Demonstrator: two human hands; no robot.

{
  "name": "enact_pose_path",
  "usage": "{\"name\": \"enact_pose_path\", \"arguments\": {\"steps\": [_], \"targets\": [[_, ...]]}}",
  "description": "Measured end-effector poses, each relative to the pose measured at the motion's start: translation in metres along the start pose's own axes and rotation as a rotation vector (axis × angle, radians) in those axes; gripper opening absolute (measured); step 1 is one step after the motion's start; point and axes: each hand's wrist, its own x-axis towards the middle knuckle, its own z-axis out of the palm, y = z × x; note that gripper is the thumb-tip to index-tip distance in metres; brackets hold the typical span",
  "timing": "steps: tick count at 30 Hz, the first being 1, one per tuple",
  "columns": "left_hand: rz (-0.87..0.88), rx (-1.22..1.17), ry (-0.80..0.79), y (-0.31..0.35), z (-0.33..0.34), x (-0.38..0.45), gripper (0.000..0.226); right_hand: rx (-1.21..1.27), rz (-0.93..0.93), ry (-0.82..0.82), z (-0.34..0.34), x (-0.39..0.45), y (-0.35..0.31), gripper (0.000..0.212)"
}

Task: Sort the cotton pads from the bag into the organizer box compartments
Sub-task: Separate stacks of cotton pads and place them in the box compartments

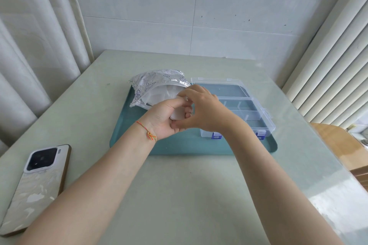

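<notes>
Tray (179, 147): teal, plain.
Bag (157, 79): clear with dark blue line drawings.
Pads (176, 115): white.
Box (249, 105): clear, with blue latches (216, 135).
Bracelet (148, 132): orange and yellow string.
Phone (33, 187), near left corner: pearly white back, black camera block, brown edge.
Table (189, 195): pale green.
</notes>
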Motion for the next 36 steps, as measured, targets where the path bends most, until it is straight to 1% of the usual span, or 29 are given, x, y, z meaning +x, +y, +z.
{"name": "enact_pose_path", "arguments": {"steps": [1,2,3,4,5,6,7,9,12,14,17,19,22,23,25,27,28,30,32,34,36], "targets": [[0.022,0.056,0.01,0.0,-0.001,0.001,0.013,0.076,0.017,-0.046,-0.006,-0.002,0.001,0.074],[0.057,0.127,0.009,0.0,-0.003,0.001,0.011,0.16,0.04,-0.093,-0.012,-0.003,0.003,0.07],[0.095,0.207,-0.007,0.001,-0.005,0.001,0.014,0.25,0.054,-0.131,-0.018,-0.004,0.005,0.058],[0.125,0.288,-0.028,0.003,-0.007,0.0,0.022,0.348,0.061,-0.139,-0.022,-0.005,0.009,0.042],[0.147,0.366,-0.05,0.005,-0.009,0.0,0.028,0.443,0.07,-0.115,-0.025,-0.005,0.011,0.027],[0.157,0.438,-0.063,0.006,-0.01,0.0,0.034,0.504,0.08,-0.07,-0.026,-0.004,0.012,0.02],[0.16,0.497,-0.068,0.006,-0.008,-0.001,0.039,0.508,0.086,-0.011,-0.026,-0.004,0.013,0.019],[0.157,0.569,-0.074,0.007,-0.003,-0.001,0.045,0.426,0.094,0.079,-0.025,-0.002,0.011,0.016],[0.166,0.562,-0.052,0.005,0.008,0.001,0.036,0.324,0.11,0.126,-0.027,-0.001,0.012,0.01],[0.203,0.566,0.028,0.006,0.015,0.004,0.024,0.249,0.128,0.16,-0.035,0.0,0.018,0.008],[0.316,0.623,0.218,0.008,0.024,0.012,0.01,0.221,0.189,0.194,-0.05,-0.001,0.03,0.008],[0.38,0.603,0.288,0.009,0.03,0.015,0.002,0.331,0.228,0.223,-0.056,-0.003,0.036,0.01],[0.401,0.442,0.313,0.009,0.041,0.023,0.006,0.6,0.271,0.259,-0.06,-0.007,0.045,0.016],[0.398,0.414,0.32,0.009,0.044,0.026,0.006,0.64,0.28,0.278,-0.059,-0.008,0.048,0.02],[0.375,0.419,0.334,0.007,0.047,0.03,0.006,0.663,0.302,0.333,-0.055,-0.008,0.055,0.02],[0.35,0.532,0.36,0.005,0.046,0.034,0.014,0.659,0.334,0.384,-0.049,-0.007,0.064,0.019],[0.345,0.648,0.387,0.003,0.043,0.034,0.016,0.642,0.358,0.395,-0.044,-0.005,0.069,0.019],[0.32,0.93,0.441,0.0,0.034,0.035,0.017,0.598,0.416,0.366,-0.035,0.0,0.076,0.016],[0.245,1.135,0.453,-0.003,0.026,0.036,0.015,0.566,0.454,0.309,-0.028,0.007,0.08,0.01],[0.178,1.181,0.427,-0.006,0.022,0.038,0.012,0.514,0.471,0.255,-0.023,0.018,0.08,0.006],[0.181,1.152,0.403,-0.008,0.022,0.041,0.008,0.443,0.488,0.183,-0.019,0.027,0.079,0.008]]}}
